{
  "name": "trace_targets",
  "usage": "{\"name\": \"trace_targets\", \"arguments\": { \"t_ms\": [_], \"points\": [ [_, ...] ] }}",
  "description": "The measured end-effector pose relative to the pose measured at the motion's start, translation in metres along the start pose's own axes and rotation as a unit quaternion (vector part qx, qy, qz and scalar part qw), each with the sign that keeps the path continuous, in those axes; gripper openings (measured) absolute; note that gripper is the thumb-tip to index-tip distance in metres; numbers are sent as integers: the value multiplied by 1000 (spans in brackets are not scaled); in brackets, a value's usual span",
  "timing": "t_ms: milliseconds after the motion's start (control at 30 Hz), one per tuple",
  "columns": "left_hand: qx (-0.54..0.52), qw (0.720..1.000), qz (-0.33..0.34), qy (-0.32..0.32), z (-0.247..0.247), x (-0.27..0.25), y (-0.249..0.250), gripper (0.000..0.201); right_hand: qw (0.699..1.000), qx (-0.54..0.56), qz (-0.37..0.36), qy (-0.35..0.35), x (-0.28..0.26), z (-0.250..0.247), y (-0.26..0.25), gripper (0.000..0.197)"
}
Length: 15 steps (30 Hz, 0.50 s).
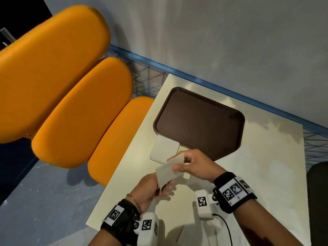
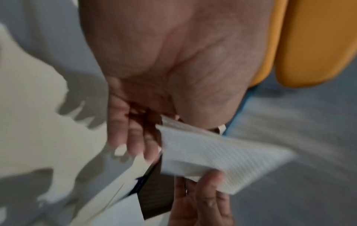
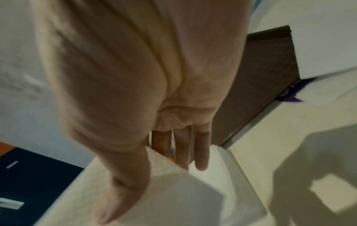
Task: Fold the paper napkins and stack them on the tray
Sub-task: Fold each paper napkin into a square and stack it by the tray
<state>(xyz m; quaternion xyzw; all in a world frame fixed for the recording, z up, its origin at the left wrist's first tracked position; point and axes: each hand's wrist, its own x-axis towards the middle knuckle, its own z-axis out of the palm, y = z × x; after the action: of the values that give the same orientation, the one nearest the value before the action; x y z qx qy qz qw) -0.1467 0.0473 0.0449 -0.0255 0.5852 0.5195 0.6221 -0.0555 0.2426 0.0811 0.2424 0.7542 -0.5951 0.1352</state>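
Note:
Both hands hold one white paper napkin point(image 1: 168, 170) up above the cream table point(image 1: 248, 166), in front of the brown tray point(image 1: 198, 121). My right hand point(image 1: 186, 165) pinches its upper right edge between thumb and fingers. My left hand point(image 1: 159, 188) grips its lower edge from below. In the left wrist view the ribbed napkin point(image 2: 216, 156) spreads between the left fingers point(image 2: 135, 137) and the right fingers point(image 2: 204, 197). The right wrist view shows my thumb lying on the napkin point(image 3: 173, 191). A stack of white napkins point(image 1: 164, 148) lies on the table at the tray's near left corner. The tray holds nothing.
An orange padded bench point(image 1: 71, 86) runs along the left of the table. A blue wire railing point(image 1: 195, 79) and a grey wall stand behind the table. A black cable point(image 1: 226, 226) trails from the right wrist camera over the table's near part.

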Motion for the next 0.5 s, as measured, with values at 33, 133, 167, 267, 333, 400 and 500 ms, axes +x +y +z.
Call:
{"name": "trace_targets", "arguments": {
  "t_ms": [33,133,167,267,333,400,500],
  "points": [
    [32,997,28,60,-3,3,4,29,999,-47,17,3,7,-5,3,12],
    [57,985,95,136,-18,17,18,50,975,-216,55,-23,32,-15,7,28],
    [79,983,110,127,-21,22,24,48,966,-248,56,-37,39,-17,5,28],
    [211,957,167,112,-28,38,33,16,962,-265,54,-37,60,-20,-5,37],
    [255,935,192,156,-32,54,34,16,963,-263,59,-3,74,-23,-5,50],
    [222,932,187,217,-35,70,36,21,973,-212,84,37,87,-25,2,38],
    [215,922,167,276,-39,88,38,22,977,-134,124,107,97,-23,12,16]
  ]
}}
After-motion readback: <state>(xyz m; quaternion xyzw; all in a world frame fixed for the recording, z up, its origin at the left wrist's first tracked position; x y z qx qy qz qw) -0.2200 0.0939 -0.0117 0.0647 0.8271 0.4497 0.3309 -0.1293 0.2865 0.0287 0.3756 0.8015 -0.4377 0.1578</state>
